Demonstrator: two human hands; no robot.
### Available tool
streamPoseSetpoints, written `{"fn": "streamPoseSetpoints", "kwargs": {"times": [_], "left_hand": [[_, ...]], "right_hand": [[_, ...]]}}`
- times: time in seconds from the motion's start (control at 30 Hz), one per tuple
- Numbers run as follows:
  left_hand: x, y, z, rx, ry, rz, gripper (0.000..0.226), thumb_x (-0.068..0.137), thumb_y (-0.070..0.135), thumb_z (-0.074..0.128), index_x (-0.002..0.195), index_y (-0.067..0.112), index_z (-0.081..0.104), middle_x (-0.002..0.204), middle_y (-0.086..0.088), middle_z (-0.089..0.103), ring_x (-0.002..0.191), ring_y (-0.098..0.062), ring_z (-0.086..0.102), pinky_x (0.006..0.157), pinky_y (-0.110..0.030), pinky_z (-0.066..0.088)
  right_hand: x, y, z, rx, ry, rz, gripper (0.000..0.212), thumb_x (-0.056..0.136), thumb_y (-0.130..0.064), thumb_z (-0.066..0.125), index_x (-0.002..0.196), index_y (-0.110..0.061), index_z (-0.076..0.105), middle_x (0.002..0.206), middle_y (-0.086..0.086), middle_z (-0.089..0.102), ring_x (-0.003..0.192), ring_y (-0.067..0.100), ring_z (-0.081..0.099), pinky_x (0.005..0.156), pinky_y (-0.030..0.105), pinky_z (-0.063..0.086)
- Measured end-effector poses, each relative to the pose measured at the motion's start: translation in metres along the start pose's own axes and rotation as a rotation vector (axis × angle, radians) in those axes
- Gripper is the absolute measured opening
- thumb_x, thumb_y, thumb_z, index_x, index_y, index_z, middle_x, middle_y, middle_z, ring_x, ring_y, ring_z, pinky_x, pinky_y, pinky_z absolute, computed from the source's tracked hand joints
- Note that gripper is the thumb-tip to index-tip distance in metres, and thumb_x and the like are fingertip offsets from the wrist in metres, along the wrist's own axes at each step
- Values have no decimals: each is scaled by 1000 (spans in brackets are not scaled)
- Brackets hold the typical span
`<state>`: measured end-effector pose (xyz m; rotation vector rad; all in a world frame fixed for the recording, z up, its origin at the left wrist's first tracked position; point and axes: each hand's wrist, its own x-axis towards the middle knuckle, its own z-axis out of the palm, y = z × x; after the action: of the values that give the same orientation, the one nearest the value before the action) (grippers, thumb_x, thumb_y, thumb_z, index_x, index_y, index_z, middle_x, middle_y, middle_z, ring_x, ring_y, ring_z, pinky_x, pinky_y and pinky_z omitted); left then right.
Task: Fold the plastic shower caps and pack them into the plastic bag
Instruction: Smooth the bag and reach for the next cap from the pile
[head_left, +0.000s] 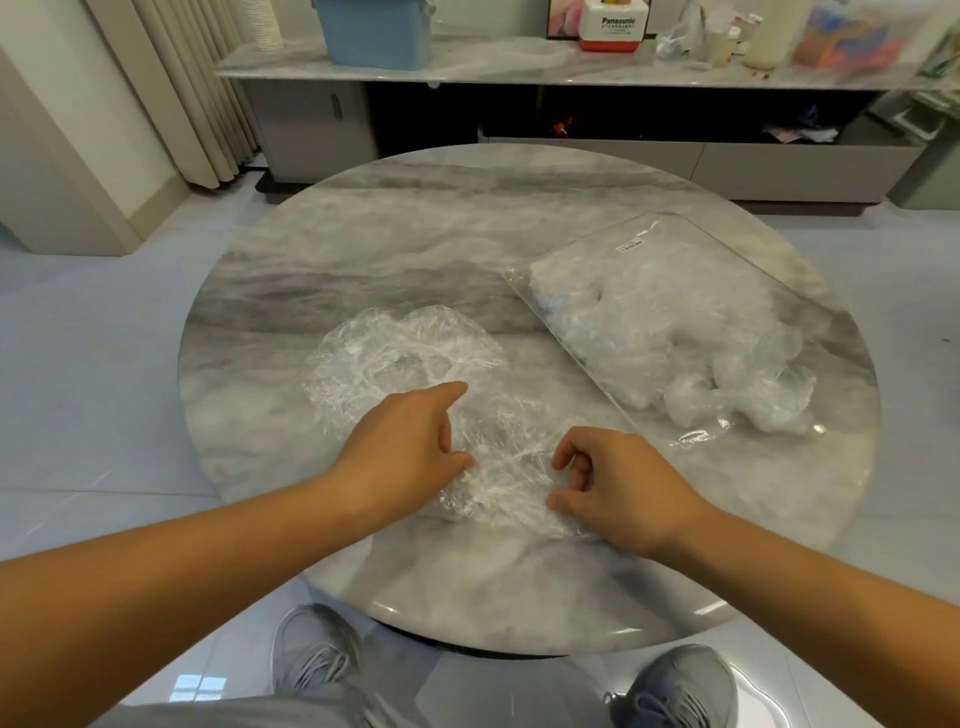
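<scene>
A clear, crinkled plastic shower cap (410, 358) lies spread on the round marble table (415, 234), reaching from the table's middle toward its near edge. My left hand (400, 447) rests on the cap's near part, index finger stretched forward and thumb on the plastic. My right hand (618, 488) has curled fingers and pinches the cap's near right edge. A flat clear plastic bag (670, 322) stuffed with several white crumpled caps lies at the right of the table, its open end toward the near right.
A low TV cabinet (571, 156) with a marble top stands behind the table, carrying a blue bin (376, 31), a red-and-white box and bottles. Curtains (192, 88) hang at the left. My grey shoes (675, 686) show under the table's near edge.
</scene>
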<state>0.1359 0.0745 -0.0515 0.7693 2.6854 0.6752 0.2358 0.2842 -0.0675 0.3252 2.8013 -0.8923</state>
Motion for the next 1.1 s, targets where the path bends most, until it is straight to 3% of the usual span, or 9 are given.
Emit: {"fn": "streamPoseSetpoints", "kwargs": {"times": [0.17, 0.3, 0.4, 0.53, 0.73, 0.8, 0.9, 1.0, 1.1], "left_hand": [[3, 4, 5, -176, -119, -34, 88, 87, 18, 74, 159, 23, 24, 89, 15, 73, 69, 11, 62, 64, -6, 45], [1, 5, 9, -563, -201, -181, 99, 88, 6, 71, 161, 31, 9, 91, -2, 76, 74, -13, 74, 73, -27, 61], [0, 6, 6, -685, -235, -211, 101, 89, 6, 72, 159, 41, 9, 99, -9, 74, 84, -21, 76, 81, -41, 63], [0, 6, 3, -667, -331, -173, 103, 86, 12, 77, 158, 43, 11, 95, -8, 76, 90, -28, 74, 87, -44, 61], [2, 13, -8, -850, -360, -288, 77, 71, 49, 81, 141, 37, 52, 105, -12, 73, 93, -22, 75, 85, -41, 62], [3, 13, -8, -886, -362, -311, 56, 70, 52, 81, 116, 24, 69, 97, -11, 72, 90, -23, 75, 87, -46, 61], [2, 9, 1, -864, -288, -321, 36, 78, 39, 84, 90, 8, 71, 78, -11, 67, 74, -20, 70, 83, -45, 62], [1, 5, 8, -650, -208, -256, 29, 79, 27, 86, 91, 7, 69, 66, -3, 65, 63, -16, 66, 76, -41, 63], [-1, 5, 7, -329, -166, -189, 47, 77, 40, 86, 112, 25, 58, 78, 5, 65, 67, -10, 64, 65, -26, 54]], "right_hand": [[-2, -10, -6, 52, 85, 8, 35, 84, -25, 80, 108, -31, 56, 78, -10, 68, 71, 1, 62, 67, 18, 49], [-6, -28, -6, 600, 82, 131, 57, 91, -23, 74, 139, -26, 43, 83, -4, 76, 66, 4, 67, 61, 22, 47], [-5, -29, -10, 1000, -68, 270, 77, 96, -21, 68, 155, -37, 20, 97, 14, 77, 77, 27, 75, 54, 31, 52], [2, -20, -15, 1148, -143, 370, 41, 101, -29, 59, 136, -12, 48, 103, 24, 75, 86, 37, 75, 59, 36, 57], [-9, -11, -6, 950, -4, 146, 52, 102, -49, 44, 101, -3, 68, 89, 16, 76, 80, 32, 72, 68, 42, 58], [-22, -5, 0, 701, 8, -10, 62, 96, -63, 39, 97, -12, 73, 88, 3, 76, 77, 15, 70, 71, 31, 55], [-31, 8, 4, 189, -34, -277, 71, 97, -68, 24, 94, -19, 75, 82, -5, 67, 83, 8, 62, 78, 24, 49], [-31, 15, 7, -33, -75, -385, 66, 100, -61, 20, 78, -14, 62, 75, -2, 57, 78, 12, 54, 77, 33, 45], [-29, 18, 11, -102, -86, -427, 56, 104, -56, 20, 71, -20, 47, 70, -4, 53, 73, 11, 49, 74, 32, 44]]}}
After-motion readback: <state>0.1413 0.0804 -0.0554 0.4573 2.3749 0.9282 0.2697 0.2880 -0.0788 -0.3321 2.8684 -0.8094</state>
